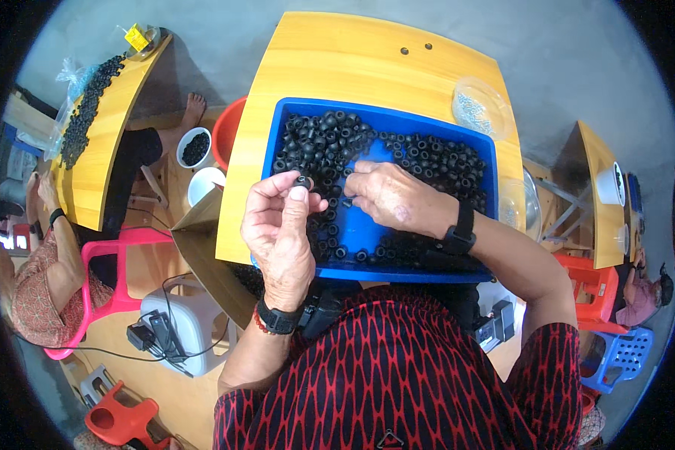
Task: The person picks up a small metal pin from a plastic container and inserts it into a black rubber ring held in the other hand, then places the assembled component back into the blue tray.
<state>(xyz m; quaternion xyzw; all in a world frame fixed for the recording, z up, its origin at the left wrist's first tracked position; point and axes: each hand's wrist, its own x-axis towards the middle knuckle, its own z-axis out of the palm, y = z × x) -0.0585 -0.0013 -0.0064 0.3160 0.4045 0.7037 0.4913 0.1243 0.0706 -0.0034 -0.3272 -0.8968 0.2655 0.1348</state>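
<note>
In my left hand (281, 225), a small black ring-shaped piece (303, 182) is pinched between thumb and forefinger, above the tray's left side. My right hand (390, 193) reaches into the blue tray (382, 108) with its fingers curled down. A small dark bit shows at its fingertips, and whatever it grips there is hidden. Loose black ring-shaped pieces (324, 133) heap on the tray's left, and more of them (442, 156) lie along its right side. Between the heaps a strip of blue tray bottom shows under my right hand.
The tray rests on a yellow table (360, 52). A clear dish of small silvery parts (476, 109) stands at the far right, and two black pieces (416, 49) lie at the far edge. Left are a red tub (229, 133), a cardboard box (206, 251) and a person at another table.
</note>
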